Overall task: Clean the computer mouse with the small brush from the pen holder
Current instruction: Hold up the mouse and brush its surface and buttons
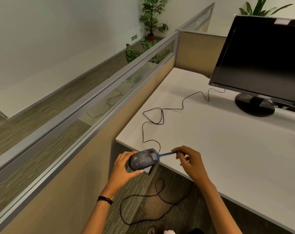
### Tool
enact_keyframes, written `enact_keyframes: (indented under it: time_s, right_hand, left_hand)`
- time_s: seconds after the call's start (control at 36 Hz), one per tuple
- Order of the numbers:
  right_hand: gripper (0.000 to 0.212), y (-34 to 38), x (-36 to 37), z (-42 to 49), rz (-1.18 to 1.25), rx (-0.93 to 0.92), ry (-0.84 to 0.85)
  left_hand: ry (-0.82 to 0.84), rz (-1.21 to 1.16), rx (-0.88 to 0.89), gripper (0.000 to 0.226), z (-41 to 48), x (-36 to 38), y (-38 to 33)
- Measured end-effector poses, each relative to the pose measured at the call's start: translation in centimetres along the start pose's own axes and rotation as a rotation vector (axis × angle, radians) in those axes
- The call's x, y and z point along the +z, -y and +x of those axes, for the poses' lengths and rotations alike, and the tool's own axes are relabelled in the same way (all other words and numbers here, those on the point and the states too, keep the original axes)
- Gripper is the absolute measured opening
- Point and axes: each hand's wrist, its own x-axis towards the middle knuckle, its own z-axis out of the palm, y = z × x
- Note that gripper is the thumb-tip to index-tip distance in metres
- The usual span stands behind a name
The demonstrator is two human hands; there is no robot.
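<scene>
My left hand (pixel 122 168) grips a dark computer mouse (pixel 142 160) from its rear, holding it just off the near corner of the white desk (pixel 219 141). Yellowish crumbs speckle the mouse's top. My right hand (pixel 188 160) pinches the blue handle of a small brush (pixel 162 155). The brush's grey bristle head rests on the front of the mouse near the buttons. The mouse's black cable (pixel 162 114) snakes across the desk toward the monitor. The pen holder is out of view.
A black monitor (pixel 264 61) on a round stand sits at the desk's back right. A cubicle partition (pixel 86 115) with a glass strip runs along the left. Another black cable (pixel 143 200) loops on the carpet below. Potted plants stand behind the partition.
</scene>
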Motion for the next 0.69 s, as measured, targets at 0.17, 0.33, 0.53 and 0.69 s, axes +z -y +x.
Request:
enact_keyframes:
  time_s: [0.17,0.33,0.53,0.69]
  right_hand:
    - [0.031,-0.22,-0.19,-0.07,-0.027,0.023,0.054]
    - [0.031,0.00,-0.26,-0.09,-0.028,-0.003,0.011]
    - [0.037,0.10,-0.21,-0.04,-0.043,-0.012,0.047]
    - [0.034,0.40,-0.15,0.13,-0.065,-0.022,0.075]
  left_hand:
    - [-0.003,0.001,0.000,0.067,0.04,0.15,0.00]
    - [-0.004,-0.001,-0.001,0.066,-0.01,0.31,0.00]
    - [-0.017,0.007,0.000,0.066,0.20,0.43,-0.02]
    - [-0.029,0.004,0.008,0.066,0.32,0.38,0.10]
